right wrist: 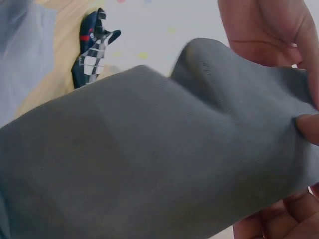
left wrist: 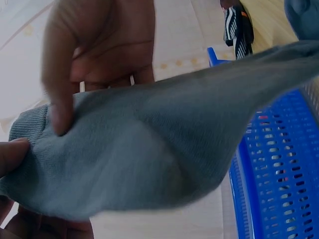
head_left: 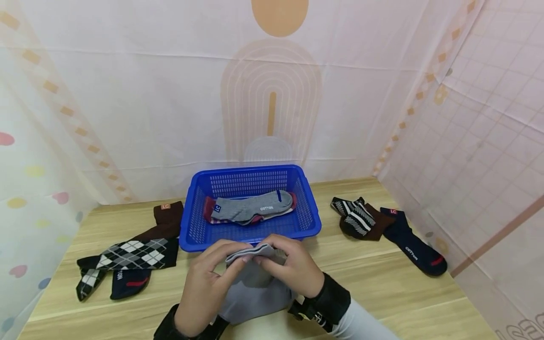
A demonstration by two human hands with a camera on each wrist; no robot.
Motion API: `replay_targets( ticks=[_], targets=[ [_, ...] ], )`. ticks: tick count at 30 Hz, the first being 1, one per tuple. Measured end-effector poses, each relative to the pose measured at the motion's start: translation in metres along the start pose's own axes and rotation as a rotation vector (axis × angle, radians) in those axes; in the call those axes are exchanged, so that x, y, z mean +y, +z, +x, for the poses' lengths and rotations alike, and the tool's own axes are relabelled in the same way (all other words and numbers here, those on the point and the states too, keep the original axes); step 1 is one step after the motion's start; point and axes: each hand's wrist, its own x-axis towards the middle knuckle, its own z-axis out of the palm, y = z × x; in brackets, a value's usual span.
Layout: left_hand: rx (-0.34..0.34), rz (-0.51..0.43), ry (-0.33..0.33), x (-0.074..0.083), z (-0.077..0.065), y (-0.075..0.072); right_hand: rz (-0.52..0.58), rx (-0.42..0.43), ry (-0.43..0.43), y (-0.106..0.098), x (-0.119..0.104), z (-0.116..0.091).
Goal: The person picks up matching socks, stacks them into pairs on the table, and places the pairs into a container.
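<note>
A plain grey sock (head_left: pixel 255 302) hangs down in front of the basket, its ribbed cuff uppermost. My left hand (head_left: pixel 208 278) pinches one side of the cuff between thumb and fingers, and my right hand (head_left: pixel 299 269) pinches the other side. In the left wrist view the grey sock (left wrist: pixel 124 149) stretches across the picture, with a thumb pressed on it near the ribbing. The right wrist view shows the sock (right wrist: pixel 149 149) close up, its cuff end at the fingers on the right.
Behind the hands stands a blue basket (head_left: pixel 250 182) holding a grey sock (head_left: pixel 242 209) over reddish ones. Left of it lie an argyle sock (head_left: pixel 136 253), a brown one (head_left: pixel 167 219) and a navy one (head_left: pixel 129 285). To the right are a striped sock (head_left: pixel 359 219), brown fabric (head_left: pixel 380 222) and a navy sock (head_left: pixel 414 248).
</note>
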Motion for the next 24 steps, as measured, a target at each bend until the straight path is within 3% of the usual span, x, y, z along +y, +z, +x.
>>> replay_targets(
  ticks=[6,9,24],
  targets=[
    [0.015,0.033,-0.069,0.002,0.0,-0.007,-0.09,-0.02,-0.002,0.005,0.012,0.003],
    [0.032,0.039,-0.07,0.003,0.001,-0.011,-0.122,-0.046,0.014,0.008,0.016,0.003],
    [0.16,-0.021,-0.056,0.009,0.004,-0.036,-0.077,-0.112,0.174,0.021,0.04,0.005]
  ],
)
